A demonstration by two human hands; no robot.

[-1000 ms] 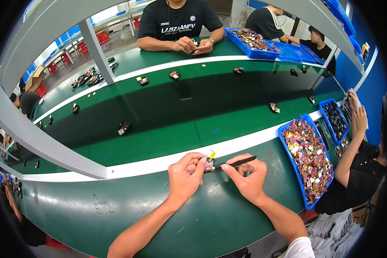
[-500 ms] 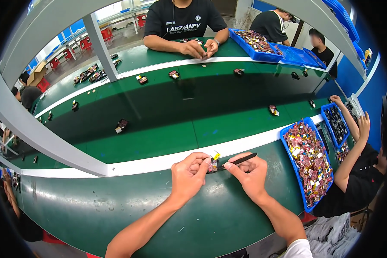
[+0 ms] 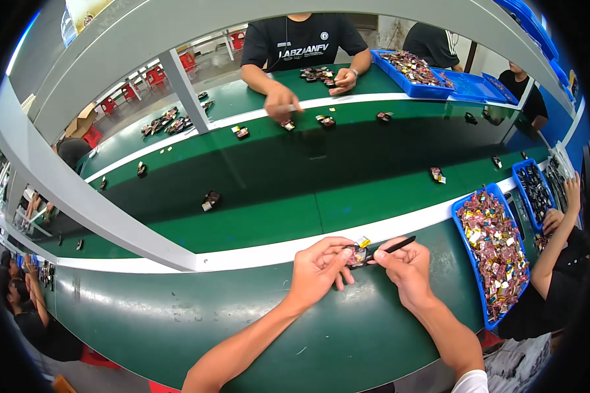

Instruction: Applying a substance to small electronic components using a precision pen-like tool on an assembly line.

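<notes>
My left hand pinches a small dark part with a reddish circuit board between thumb and forefinger, its lower fingers spread loosely beneath. A yellow and white tag sticks up from the part's top. In my right hand is a slim black pen-like tool, slanting up to the right, its lower end at the part's right side. Whether the tip touches the part I cannot tell. Both hands are over the green worktable, near its far white edge.
Beyond the white rail runs a green conveyor with scattered small parts, such as one dark part. At right stand a blue tray of small boards and a blue bin of black pieces. A grey frame post crosses at left. Co-workers sit opposite and at right.
The view has shifted, so the scene sits further right. My left hand's lower fingers have loosened from their curl. The co-worker opposite now reaches over the conveyor to a part.
</notes>
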